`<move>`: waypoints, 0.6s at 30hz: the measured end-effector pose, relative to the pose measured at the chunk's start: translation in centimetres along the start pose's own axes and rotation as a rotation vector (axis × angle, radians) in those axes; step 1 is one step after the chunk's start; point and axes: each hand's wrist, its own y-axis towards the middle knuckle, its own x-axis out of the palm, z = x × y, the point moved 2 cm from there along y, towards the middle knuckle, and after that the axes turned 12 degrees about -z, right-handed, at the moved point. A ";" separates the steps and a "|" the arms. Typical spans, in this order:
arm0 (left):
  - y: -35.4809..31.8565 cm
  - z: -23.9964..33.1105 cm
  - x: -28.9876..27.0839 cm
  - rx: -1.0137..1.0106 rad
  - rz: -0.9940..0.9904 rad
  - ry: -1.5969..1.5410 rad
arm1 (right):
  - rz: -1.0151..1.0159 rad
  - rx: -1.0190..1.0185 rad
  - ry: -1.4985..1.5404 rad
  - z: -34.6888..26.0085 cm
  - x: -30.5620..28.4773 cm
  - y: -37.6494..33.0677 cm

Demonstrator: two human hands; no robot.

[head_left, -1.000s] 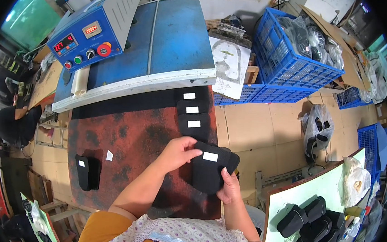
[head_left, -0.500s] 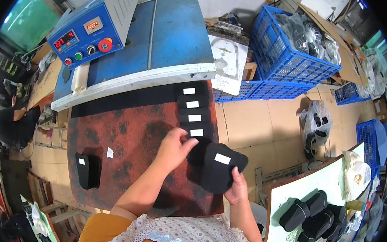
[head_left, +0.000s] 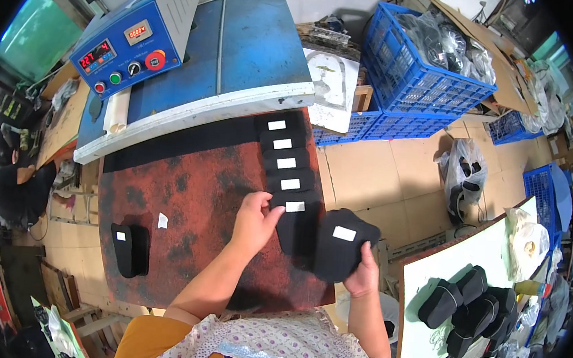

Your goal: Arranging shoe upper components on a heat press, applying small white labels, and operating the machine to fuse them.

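In my right hand [head_left: 364, 274] is a small stack of black fabric pads [head_left: 341, 259], the top one bearing a white label. It is held over the right edge of the reddish-brown worktable [head_left: 186, 252]. My left hand [head_left: 256, 222] has its thumb and bent fingers at the left edge of the nearest black fabric pad [head_left: 299, 232], beside its label. That pad lies flat at the near end of an overlapping row of several labelled black pads [head_left: 294, 173]. Fingertip contact is partly hidden. Another black pad stack [head_left: 134, 254] lies at the table's left.
A blue machine [head_left: 250, 41] with a control panel stands along the far side. Blue crates [head_left: 435, 90] of bagged goods are at the far right. On the side table [head_left: 414, 357] lie several black padded pieces [head_left: 475, 308]. A person [head_left: 20, 188] is at the far left.
The stack in my right hand has moved right, away from the row. The nearest pad's white label, hidden before, now shows. My left hand stays at that pad's left side.
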 end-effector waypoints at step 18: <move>-3.7 3.0 0.1 0.023 -0.043 0.025 | 0.073 -0.039 0.008 1.0 -0.7 -3.4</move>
